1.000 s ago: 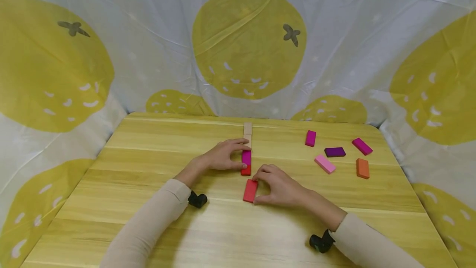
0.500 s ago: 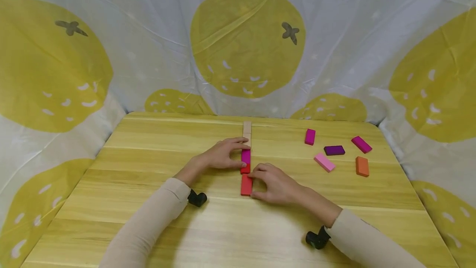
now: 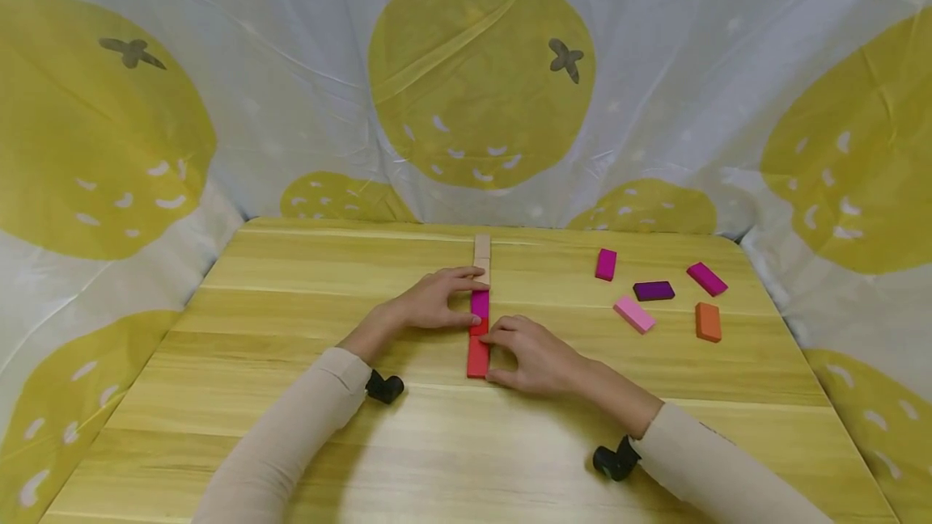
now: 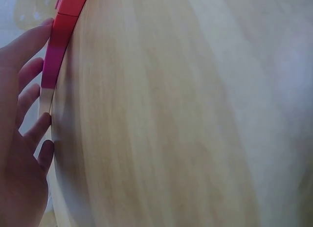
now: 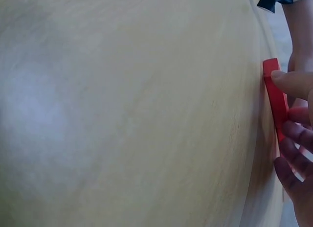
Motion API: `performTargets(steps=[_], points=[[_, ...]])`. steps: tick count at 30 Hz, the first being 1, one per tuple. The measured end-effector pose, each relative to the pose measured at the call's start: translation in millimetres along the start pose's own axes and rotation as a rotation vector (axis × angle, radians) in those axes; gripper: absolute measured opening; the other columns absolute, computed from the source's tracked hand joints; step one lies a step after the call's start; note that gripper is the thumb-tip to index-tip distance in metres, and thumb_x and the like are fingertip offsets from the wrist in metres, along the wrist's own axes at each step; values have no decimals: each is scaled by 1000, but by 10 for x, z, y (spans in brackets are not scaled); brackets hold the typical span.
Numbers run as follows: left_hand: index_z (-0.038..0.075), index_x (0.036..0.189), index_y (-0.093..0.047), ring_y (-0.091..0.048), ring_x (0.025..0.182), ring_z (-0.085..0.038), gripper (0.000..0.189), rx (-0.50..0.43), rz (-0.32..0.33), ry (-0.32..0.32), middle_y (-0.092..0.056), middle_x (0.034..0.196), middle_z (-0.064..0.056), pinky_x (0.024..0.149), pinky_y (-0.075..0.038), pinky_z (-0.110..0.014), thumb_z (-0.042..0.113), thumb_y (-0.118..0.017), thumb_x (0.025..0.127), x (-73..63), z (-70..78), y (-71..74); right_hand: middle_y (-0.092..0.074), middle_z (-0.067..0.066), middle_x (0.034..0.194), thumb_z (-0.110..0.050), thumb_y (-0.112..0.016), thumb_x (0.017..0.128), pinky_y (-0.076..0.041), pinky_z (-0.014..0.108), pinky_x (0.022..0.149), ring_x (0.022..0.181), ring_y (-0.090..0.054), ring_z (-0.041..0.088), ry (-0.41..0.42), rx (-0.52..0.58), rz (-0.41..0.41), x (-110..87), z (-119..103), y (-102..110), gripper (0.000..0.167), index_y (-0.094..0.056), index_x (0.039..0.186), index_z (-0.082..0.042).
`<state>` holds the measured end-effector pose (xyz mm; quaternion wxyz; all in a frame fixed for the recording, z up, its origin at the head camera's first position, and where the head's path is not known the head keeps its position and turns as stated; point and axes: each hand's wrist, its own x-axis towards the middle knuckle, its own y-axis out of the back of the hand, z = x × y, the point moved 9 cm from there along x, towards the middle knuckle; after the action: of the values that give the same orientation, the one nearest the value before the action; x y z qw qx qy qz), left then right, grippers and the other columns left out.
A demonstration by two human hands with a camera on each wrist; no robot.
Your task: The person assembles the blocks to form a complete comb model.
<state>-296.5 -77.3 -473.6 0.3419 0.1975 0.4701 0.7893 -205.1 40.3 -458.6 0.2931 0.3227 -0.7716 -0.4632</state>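
A straight row of flat blocks runs toward me in the head view: pale wood blocks (image 3: 482,247) at the far end, then a magenta block (image 3: 480,302), a red block (image 3: 483,327) and a lighter red block (image 3: 476,358). My left hand (image 3: 433,300) rests against the row's left side, thumb at the red block and fingers spread along the magenta and wood blocks. With thumb and fingers, my right hand (image 3: 539,356) pinches the lighter red block, which touches the red one end to end. In the right wrist view the thumb lies on this red block (image 5: 277,102).
Loose blocks lie at the right of the wooden table (image 3: 408,459): magenta (image 3: 606,264), purple (image 3: 654,291), pink (image 3: 634,314), another magenta block (image 3: 706,279) and an orange block (image 3: 709,322). A patterned curtain (image 3: 655,103) surrounds the table.
My right hand has moved the lighter red block away from me and slightly left, straightening it and closing its gap to the red block. The left hand stays in place.
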Motion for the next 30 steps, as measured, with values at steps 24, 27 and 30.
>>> performTargets(steps=[24,27,30], points=[[18,149,-60,-36,147,-31,64,-10,12,-15,-38,163,-4,115,-30,-61,49,-72,95,12,2,11,-66,2,121,-35,-81,90,-49,37,101,112,-60,19,24,20,7,1,4,30,47,-72,128,-7],[18,149,-60,-36,147,-32,64,-9,17,-15,-39,163,-4,115,-30,-61,50,-71,95,7,3,12,-66,1,121,-34,-81,91,-49,37,102,113,-60,18,6,41,-7,-20,32,62,47,-71,129,-9],[18,149,-59,-36,147,-31,64,-10,18,-13,-39,163,-4,115,-30,-61,50,-71,95,6,2,11,-65,0,122,-34,-80,92,-49,38,102,114,-59,16,-28,59,-22,-63,79,126,46,-71,131,-11]])
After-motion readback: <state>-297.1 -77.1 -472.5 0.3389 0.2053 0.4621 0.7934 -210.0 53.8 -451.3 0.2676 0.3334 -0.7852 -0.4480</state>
